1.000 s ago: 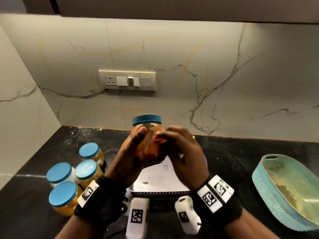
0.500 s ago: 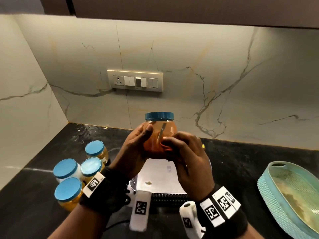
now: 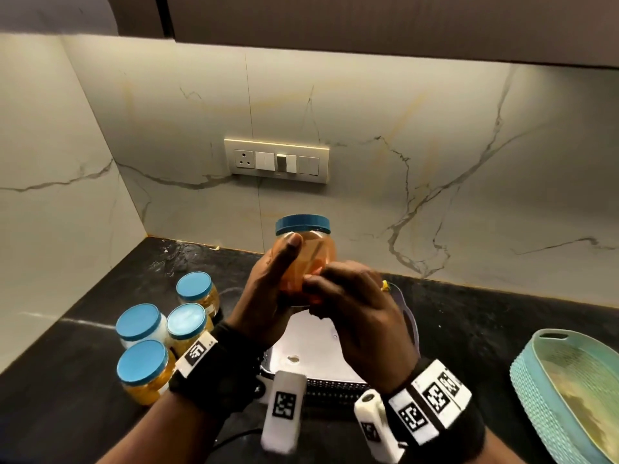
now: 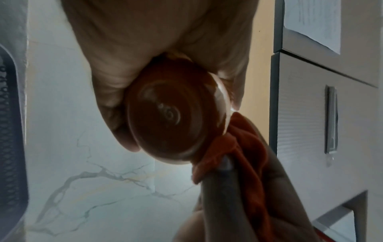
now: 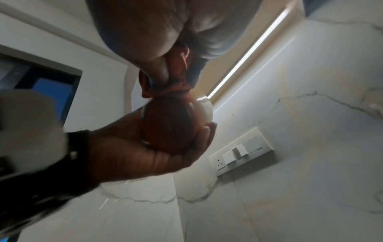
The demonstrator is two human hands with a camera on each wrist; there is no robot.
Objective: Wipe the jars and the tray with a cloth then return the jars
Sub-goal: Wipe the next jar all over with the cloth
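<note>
A blue-lidded jar [image 3: 310, 249] with orange-red contents is held upright in the air above the silver tray [image 3: 311, 349]. My left hand [image 3: 268, 296] grips its body from the left, thumb up along the glass. My right hand [image 3: 355, 316] pinches an orange cloth [image 4: 244, 147] and presses it to the jar's lower right side. From the left wrist view the jar's round base [image 4: 172, 114] shows, with the cloth bunched beside it. In the right wrist view the cloth [image 5: 176, 78] sits on top of the jar [image 5: 172, 126].
Several blue-lidded jars [image 3: 160, 333] stand in a cluster on the black counter [image 3: 469, 316] to the left of the tray. A teal woven basket [image 3: 566, 396] lies at the right edge. A switch panel [image 3: 276, 160] is on the marble wall behind.
The jar and both hands have risen slightly against the wall. My right hand with the cloth has slid down toward the jar's lower right side.
</note>
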